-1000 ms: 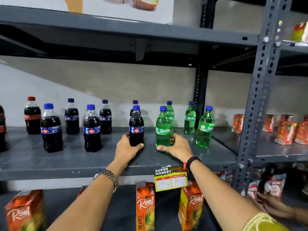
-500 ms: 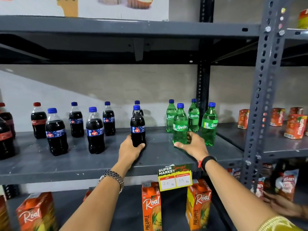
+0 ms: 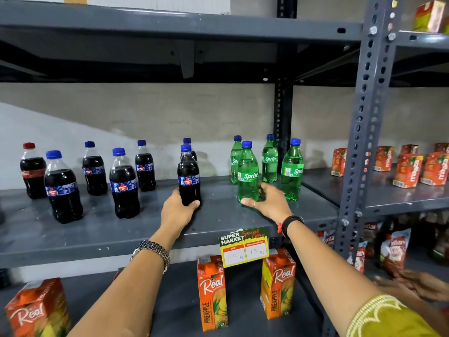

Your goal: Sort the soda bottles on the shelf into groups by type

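On the grey middle shelf (image 3: 97, 229) stand several dark cola bottles with blue caps (image 3: 124, 183), plus one red-capped cola bottle (image 3: 32, 171) at the far left. My left hand (image 3: 179, 212) grips the base of an upright blue-capped cola bottle (image 3: 189, 176) near the middle. Another blue-capped one stands right behind it. My right hand (image 3: 269, 203) wraps the base of a green Sprite bottle (image 3: 247, 176), which stands on the shelf. Three more Sprite bottles (image 3: 292, 171) stand close behind and to its right.
A perforated steel upright (image 3: 364, 142) bounds the shelf on the right, with red juice boxes (image 3: 408, 170) beyond it. A price tag (image 3: 244, 246) hangs from the shelf edge above pineapple juice cartons (image 3: 212, 293). Another person's hand (image 3: 418, 285) reaches in at lower right.
My right hand has slid the Sprite bottle to the right, away from the cola bottle and up to the other Sprite bottles. My left hand stays on the cola bottle.
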